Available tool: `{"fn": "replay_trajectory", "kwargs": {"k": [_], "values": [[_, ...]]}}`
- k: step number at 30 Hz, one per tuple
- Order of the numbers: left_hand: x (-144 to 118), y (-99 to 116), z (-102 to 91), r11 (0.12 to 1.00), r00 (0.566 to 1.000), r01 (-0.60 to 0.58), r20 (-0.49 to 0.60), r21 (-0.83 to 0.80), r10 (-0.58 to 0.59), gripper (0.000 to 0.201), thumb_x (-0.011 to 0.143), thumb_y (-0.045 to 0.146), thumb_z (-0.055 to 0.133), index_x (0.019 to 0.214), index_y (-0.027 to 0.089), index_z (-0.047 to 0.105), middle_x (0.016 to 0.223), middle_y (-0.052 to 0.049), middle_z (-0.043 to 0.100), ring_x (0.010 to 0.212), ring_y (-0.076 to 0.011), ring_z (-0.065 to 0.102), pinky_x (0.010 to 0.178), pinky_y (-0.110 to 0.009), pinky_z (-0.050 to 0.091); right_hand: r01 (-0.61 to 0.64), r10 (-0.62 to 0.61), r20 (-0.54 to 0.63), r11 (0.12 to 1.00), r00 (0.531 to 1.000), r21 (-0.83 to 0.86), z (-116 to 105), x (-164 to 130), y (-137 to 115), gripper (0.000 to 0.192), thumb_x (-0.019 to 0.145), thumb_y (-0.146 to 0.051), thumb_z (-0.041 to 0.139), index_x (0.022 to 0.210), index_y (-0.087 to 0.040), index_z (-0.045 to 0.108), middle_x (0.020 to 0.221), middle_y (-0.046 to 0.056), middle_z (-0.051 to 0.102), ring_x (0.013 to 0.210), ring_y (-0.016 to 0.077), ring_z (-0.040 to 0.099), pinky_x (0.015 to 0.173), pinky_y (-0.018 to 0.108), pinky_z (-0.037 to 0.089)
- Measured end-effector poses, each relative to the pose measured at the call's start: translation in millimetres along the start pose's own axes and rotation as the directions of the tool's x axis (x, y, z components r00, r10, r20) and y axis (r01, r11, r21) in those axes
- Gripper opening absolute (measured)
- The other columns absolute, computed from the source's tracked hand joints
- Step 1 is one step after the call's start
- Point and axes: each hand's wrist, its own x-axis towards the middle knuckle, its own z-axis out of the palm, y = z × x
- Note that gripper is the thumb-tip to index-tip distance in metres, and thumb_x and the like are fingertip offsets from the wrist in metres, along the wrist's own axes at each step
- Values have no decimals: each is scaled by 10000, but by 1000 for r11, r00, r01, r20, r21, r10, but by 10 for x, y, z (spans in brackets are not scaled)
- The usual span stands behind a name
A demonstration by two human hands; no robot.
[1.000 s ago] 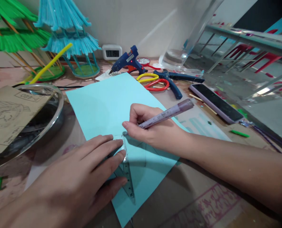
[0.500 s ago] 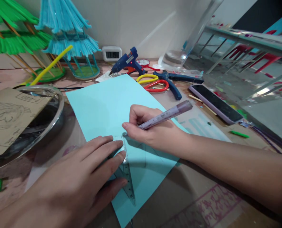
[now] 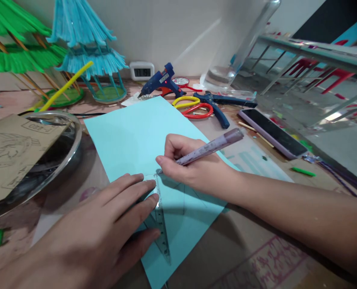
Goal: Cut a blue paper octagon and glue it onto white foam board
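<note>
Head view: can make out printing on the brown cardboard [image 3: 15, 148] and digits on the white clock [image 3: 142, 71], too blurred to read surely. Grips the purple pen [image 3: 211, 147] in the closed right hand [image 3: 194, 164], slanting its long axis up and rightward over the turquoise paper [image 3: 136, 136]. Presses the clear triangular ruler [image 3: 164, 237] flat on that sheet with the open left hand [image 3: 103, 218], pointing its narrow corner nearward.

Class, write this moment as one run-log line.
left grip: on clear set square; right grip: holding purple pen; surface: light-blue paper; beyond paper: glue gun
</note>
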Motion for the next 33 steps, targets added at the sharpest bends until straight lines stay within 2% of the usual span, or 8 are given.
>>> {"fn": "replay_trajectory", "kwargs": {"k": [6,17,22,33], "values": [[-12,-3,20,1000,1000,1,-2,-13,-1,291,979,301,533,1251,205,568,1296,-95,656,1205,-293,568,901,-415,534,4,-4,-1,1000,1000,6,-1,-8,-2,255,879,-270,591,690,-211,430,588,-82,430,528,74,375,502,234,277],[-27,7,17,1000,1000,-4,16,-16,4,300,989,293,527,1273,200,556,1337,-77,638,1278,-257,510,1017,-379,480,5,-5,-1,1000,1000,-3,8,-2,-6,255,877,-266,588,688,-212,426,587,-82,428,528,75,371,504,231,280],[-11,-1,14,1000,1000,-1,13,-12,1,300,981,289,527,1268,209,558,1316,-81,656,1248,-264,551,973,-380,514,3,-3,12,1000,1000,1,3,-5,-8,260,879,-273,592,687,-211,427,589,-82,430,533,76,376,513,234,281],[-21,-26,15,1000,1000,-9,15,14,9,302,986,336,506,1253,214,576,1312,-106,673,1200,-325,603,832,-463,582,11,-11,4,1000,1000,-5,9,2,-7,259,879,-273,595,690,-209,429,593,-81,437,539,75,381,521,233,281]]}}
